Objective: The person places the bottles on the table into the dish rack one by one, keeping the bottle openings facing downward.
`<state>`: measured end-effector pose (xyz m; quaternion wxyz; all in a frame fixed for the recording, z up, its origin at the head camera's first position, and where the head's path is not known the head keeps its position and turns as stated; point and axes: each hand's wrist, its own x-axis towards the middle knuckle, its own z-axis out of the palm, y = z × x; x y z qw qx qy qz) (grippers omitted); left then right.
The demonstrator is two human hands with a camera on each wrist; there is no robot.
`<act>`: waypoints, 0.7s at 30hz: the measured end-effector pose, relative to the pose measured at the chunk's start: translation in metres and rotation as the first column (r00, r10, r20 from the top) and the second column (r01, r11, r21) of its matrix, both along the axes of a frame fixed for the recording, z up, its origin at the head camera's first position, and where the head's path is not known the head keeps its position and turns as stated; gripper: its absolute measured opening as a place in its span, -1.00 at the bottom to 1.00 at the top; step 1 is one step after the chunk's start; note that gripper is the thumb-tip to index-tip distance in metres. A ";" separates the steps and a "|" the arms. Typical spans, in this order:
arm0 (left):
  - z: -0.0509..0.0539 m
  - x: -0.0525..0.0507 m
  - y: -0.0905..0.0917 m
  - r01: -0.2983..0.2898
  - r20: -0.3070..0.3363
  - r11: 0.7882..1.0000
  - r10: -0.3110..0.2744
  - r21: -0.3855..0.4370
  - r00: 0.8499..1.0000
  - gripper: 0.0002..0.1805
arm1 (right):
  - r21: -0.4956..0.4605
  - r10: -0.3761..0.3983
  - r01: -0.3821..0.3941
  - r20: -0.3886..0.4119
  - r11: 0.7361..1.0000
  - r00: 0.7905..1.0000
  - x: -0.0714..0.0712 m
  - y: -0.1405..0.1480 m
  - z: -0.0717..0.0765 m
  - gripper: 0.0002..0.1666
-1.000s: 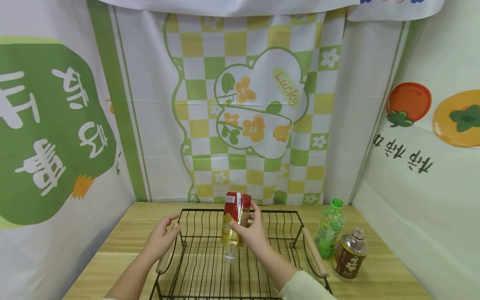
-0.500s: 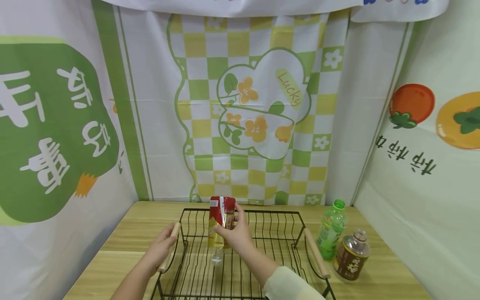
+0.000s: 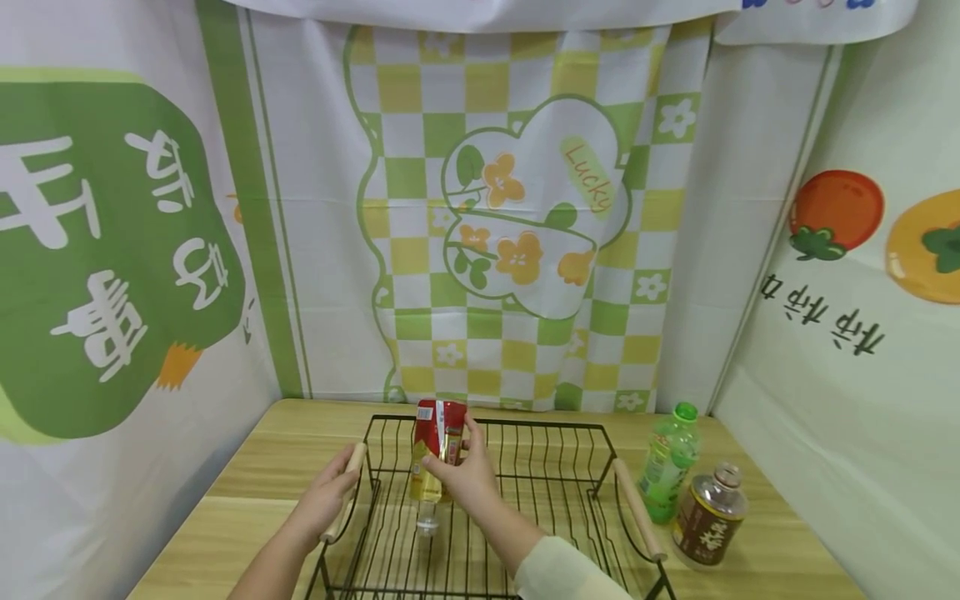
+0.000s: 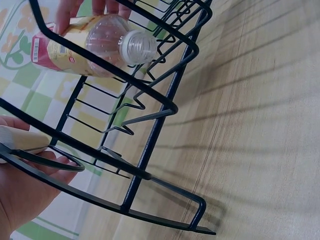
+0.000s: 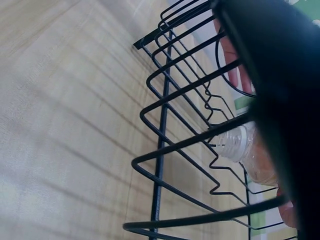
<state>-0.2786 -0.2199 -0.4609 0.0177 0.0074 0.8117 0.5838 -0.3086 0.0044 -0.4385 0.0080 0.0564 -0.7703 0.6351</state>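
Note:
A bottle with a red and yellow label [image 3: 438,437] is held upside down over the black wire rack [image 3: 517,477], its clear neck pointing down. My right hand [image 3: 468,479] grips it from the right side, thumb across the label. In the left wrist view the bottle's uncapped mouth [image 4: 141,47] shows behind the rack's wires. My left hand [image 3: 322,498] holds the wooden handle [image 3: 358,467] at the rack's left side; in the left wrist view the fingers go round that handle [image 4: 22,141]. The right wrist view shows the clear neck [image 5: 232,143] beyond the wires.
A green bottle [image 3: 669,467] and a clear bottle with a brown label [image 3: 708,521] stand on the wooden table [image 3: 225,475], to the right of the rack. The rack's right wooden handle [image 3: 639,510] is near them. Printed cloths [image 3: 517,350] hang behind and on both sides.
The right hand has carried the inverted bottle to the left and slightly down. The left hand, earlier loose beside the left handle, has closed round it. The head view has shifted slightly.

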 end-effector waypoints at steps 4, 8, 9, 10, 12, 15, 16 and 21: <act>0.000 0.000 0.000 -0.004 -0.012 1.000 0.004 -0.005 1.000 -0.33 | 0.001 0.011 -0.011 0.000 1.000 1.000 -0.001 -0.003 -0.005 0.19; 0.000 0.000 0.001 -0.014 -0.023 1.000 0.014 -0.004 1.000 -0.34 | 0.023 0.004 -0.005 0.009 1.000 1.000 -0.002 -0.004 -0.008 0.17; 0.000 0.000 0.002 -0.016 -0.024 1.000 0.016 -0.007 1.000 -0.34 | 0.028 0.001 -0.001 0.009 1.000 1.000 -0.002 -0.005 -0.008 0.16; 0.000 0.000 0.002 -0.017 -0.024 1.000 0.017 -0.007 1.000 -0.34 | 0.029 -0.003 0.003 0.010 1.000 1.000 -0.002 -0.005 -0.008 0.16; 0.000 0.000 0.002 -0.015 -0.022 1.000 0.015 -0.008 1.000 -0.33 | 0.035 -0.013 0.012 0.006 0.999 1.000 -0.003 -0.005 -0.009 0.15; -0.001 0.000 0.001 -0.013 -0.019 1.000 0.013 -0.001 1.000 -0.33 | 0.046 -0.019 0.019 -0.005 0.999 1.000 -0.005 -0.005 -0.011 0.15; -0.001 0.000 0.001 -0.013 -0.019 1.000 0.013 0.002 1.000 -0.33 | 0.056 -0.018 0.018 -0.010 0.998 1.000 -0.005 -0.005 -0.012 0.15; -0.001 0.000 0.000 -0.012 -0.014 1.000 0.012 0.005 1.000 -0.33 | 0.121 0.000 0.003 -0.027 0.993 1.000 -0.006 -0.005 -0.014 0.16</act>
